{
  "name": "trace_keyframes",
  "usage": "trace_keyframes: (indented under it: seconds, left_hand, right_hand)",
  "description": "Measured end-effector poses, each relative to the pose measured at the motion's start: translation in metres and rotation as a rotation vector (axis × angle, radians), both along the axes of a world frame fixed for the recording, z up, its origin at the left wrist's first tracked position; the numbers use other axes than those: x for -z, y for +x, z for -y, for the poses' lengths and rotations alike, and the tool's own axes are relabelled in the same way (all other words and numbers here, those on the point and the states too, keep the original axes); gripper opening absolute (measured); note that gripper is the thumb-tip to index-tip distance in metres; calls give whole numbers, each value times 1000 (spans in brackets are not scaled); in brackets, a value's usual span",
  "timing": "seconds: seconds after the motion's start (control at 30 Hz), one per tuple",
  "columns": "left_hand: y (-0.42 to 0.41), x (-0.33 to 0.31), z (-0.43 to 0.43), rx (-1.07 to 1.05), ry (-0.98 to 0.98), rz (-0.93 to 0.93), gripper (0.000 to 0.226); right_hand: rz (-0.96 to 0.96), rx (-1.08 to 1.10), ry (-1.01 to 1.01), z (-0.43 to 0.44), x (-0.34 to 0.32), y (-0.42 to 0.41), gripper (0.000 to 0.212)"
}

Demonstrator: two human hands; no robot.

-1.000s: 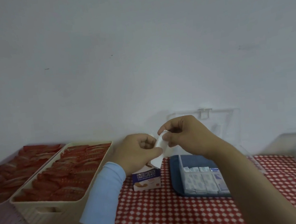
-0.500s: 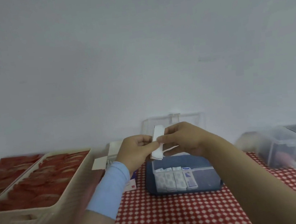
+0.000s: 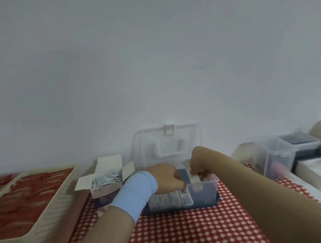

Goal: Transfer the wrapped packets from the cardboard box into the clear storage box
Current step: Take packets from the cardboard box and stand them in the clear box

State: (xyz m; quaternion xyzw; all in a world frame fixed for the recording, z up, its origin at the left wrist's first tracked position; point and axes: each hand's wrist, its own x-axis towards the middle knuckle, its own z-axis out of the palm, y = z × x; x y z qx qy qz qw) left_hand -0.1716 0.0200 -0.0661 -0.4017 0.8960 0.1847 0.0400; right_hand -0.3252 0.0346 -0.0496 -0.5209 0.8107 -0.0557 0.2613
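- I am pinching one wrapped packet (image 3: pixel 191 175) in my right hand (image 3: pixel 199 164), thumb and fingers curled round its upper end. It is hanging upright, with its lower end already dipping inside the clear storage box (image 3: pixel 209 190).
- My left hand (image 3: pixel 166 178) is reaching into the same box with its fingers bent down onto the row of packets (image 3: pixel 166 200) standing along the front wall. The blur is keeping me from telling whether it is gripping anything or only pressing.
- I am judging that the left hand should be pushing that row leftward, so a gap is opening at its right end.
- I should be keeping the packet upright and sliding it straight down into that gap, flat face against its neighbour, so that it is not tipping or buckling.
- I should be letting go only when the lower edge is resting on the box floor.
- The cardboard box (image 3: pixel 104 198) is standing open just left of my left wrist on the worktop (image 3: pixel 190 229), with many packets showing inside, so I am reckoning a good deal is left to move.
- The lid (image 3: pixel 168 138) is standing open behind, clear of both hands.
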Motion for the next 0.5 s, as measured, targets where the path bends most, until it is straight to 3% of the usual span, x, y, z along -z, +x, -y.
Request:
trace_keyframes:
  seconds: [0.13,0.27,0.5]
  left_hand:
    - [-12,12,-2,50,-30,131,44]
    - [-20,25,-3,102,-30,166,13]
    - [-20,38,5,75,-52,182,21]
  right_hand:
    - [-226,-95,100,6,7,9,15]
    - [-356,-163,155,12,19,11,29]
    - [-476,-243,263,16,25,15,32]
